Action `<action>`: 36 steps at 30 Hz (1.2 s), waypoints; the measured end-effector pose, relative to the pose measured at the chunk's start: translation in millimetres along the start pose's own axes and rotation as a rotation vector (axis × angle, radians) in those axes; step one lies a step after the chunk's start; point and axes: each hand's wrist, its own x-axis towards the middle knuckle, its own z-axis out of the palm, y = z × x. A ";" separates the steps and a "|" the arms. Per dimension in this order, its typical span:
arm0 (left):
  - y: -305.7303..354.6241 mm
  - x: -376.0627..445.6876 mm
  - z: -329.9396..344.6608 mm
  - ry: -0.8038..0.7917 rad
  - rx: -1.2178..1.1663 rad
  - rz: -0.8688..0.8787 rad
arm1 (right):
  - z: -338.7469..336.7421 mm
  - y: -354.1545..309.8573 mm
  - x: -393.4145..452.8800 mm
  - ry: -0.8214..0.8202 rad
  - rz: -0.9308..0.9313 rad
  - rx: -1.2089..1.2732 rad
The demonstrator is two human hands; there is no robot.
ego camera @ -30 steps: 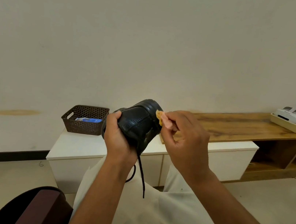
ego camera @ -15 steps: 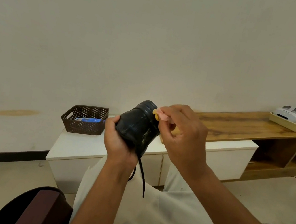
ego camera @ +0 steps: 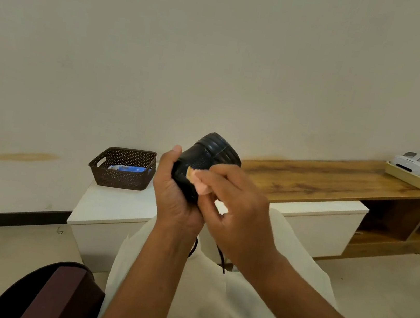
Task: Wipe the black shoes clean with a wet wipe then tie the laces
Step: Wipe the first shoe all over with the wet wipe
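Mid-wipe. Left hand wrapped round black shoe, held up above lap, ribbed sole tipped toward wall. Right hand fingers curled, pinching small yellowish-stained wet wipe flat against the leather. Laces hanging loose below, untied. Best kept: firm left grip, short overlapping strokes, shoe rotated to reach seams and sole edge, wipe refolded to a clean face. Brown basket on white cabinet behind.

No readable text anywhere
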 end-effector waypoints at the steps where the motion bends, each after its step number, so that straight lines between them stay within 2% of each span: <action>1: 1.6 0.2 -0.9 0.022 -0.013 0.004 | 1.9 -2.2 -4.5 -0.028 -0.034 0.000; 4: 6.1 -0.3 -2.8 0.039 -0.049 0.015 | -1.6 4.7 -3.2 -0.020 -0.086 -0.005; 8: 0.8 -1.9 -0.5 0.056 -0.051 -0.007 | -10.4 21.4 12.5 0.107 -0.001 -0.107; 11: -1.6 -4.0 3.0 0.064 -0.036 0.000 | -3.5 8.9 2.4 0.068 0.004 -0.073; 14: -0.6 -3.9 -1.1 0.076 -0.072 -0.001 | 1.3 0.4 -7.2 -0.020 -0.089 -0.032; 21: 3.1 -4.5 4.6 0.088 -0.093 -0.074 | -5.7 17.1 4.3 0.097 -0.008 -0.088; 27: 5.0 -4.5 -1.4 0.093 -0.113 -0.004 | 4.9 1.2 -19.1 -0.106 -0.148 -0.002; 30: 7.7 -4.0 -3.7 0.047 -0.131 -0.056 | -1.7 14.0 -6.3 -0.022 -0.101 -0.012; 36: 5.0 0.9 -10.1 0.066 -0.182 -0.077 | -11.5 37.0 8.7 0.129 0.087 -0.083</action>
